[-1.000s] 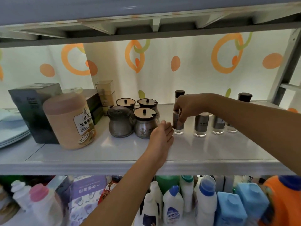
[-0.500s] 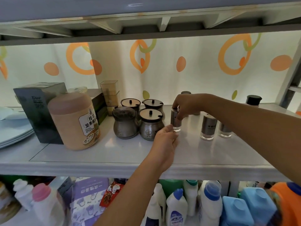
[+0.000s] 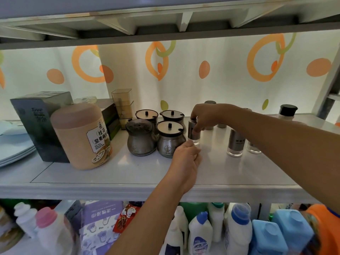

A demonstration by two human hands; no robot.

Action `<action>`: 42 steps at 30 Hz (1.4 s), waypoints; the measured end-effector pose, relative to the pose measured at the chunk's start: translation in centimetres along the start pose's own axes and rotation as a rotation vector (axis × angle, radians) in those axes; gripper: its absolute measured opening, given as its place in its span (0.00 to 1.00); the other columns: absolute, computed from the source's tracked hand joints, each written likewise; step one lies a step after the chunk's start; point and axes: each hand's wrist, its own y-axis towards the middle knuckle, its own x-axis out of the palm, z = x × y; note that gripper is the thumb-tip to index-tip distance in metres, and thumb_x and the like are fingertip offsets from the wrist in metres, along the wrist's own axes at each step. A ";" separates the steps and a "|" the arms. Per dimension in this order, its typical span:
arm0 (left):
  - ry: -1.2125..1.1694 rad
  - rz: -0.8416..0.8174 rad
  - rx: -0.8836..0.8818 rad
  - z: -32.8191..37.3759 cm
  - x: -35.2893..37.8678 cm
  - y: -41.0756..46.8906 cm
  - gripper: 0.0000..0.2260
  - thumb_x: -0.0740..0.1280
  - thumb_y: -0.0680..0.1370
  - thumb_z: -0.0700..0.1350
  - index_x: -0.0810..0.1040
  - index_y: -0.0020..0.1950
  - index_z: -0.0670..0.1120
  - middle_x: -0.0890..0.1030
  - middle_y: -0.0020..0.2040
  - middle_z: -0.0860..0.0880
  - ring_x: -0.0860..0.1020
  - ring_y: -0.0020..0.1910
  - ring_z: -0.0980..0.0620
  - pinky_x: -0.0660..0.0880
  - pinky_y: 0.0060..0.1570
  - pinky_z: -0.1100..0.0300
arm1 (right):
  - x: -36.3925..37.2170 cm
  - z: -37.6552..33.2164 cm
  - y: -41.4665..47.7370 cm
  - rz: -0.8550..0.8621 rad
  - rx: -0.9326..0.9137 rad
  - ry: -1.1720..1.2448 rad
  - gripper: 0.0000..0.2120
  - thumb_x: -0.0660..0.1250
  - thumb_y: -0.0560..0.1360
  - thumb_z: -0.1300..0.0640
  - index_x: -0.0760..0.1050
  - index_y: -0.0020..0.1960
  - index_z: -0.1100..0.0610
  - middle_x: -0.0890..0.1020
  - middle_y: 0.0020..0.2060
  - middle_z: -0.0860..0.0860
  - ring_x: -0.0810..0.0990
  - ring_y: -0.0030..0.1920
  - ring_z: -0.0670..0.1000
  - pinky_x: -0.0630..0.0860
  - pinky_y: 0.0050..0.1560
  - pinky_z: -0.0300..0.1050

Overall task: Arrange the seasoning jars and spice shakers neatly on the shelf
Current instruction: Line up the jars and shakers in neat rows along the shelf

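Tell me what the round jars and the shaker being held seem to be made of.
Jars: probably brushed steel, judging by the dull grey sheen; most lids look like clear plastic with black knobs. Shaker: metallic-looking sleeve over a see-through base, glass or plastic, unclear.

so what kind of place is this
Probably a home kitchen or pantry rack: round steel seasoning jars with black-knobbed lids and stacked pale plates on the white shelf, plastic white and blue cleaning bottles on the level below.
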 end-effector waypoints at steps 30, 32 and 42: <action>0.428 0.123 0.153 -4.0 6.5 -1.3 0.25 0.56 0.75 0.57 0.73 0.69 0.49 0.76 0.67 0.49 0.72 0.67 0.52 0.65 0.71 0.50 | 11.4 2.5 -18.2 0.764 0.361 1.301 0.17 0.55 0.83 0.55 0.72 0.68 0.52 0.78 0.64 0.50 0.75 0.65 0.50 0.70 0.70 0.53; 0.431 0.133 0.154 -4.1 6.8 -1.3 0.23 0.55 0.78 0.55 0.71 0.70 0.49 0.75 0.68 0.49 0.71 0.68 0.52 0.64 0.72 0.50 | 10.9 3.0 -17.4 0.722 0.370 1.238 0.18 0.55 0.82 0.53 0.70 0.71 0.52 0.76 0.67 0.51 0.74 0.67 0.51 0.69 0.71 0.55; 0.478 0.091 0.133 -3.7 6.9 -0.8 0.14 0.53 0.82 0.51 0.78 0.53 0.53 0.80 0.58 0.50 0.76 0.59 0.54 0.69 0.67 0.53 | 10.2 3.6 -15.9 0.650 0.356 1.324 0.17 0.55 0.82 0.57 0.72 0.69 0.55 0.79 0.58 0.50 0.76 0.62 0.52 0.72 0.68 0.53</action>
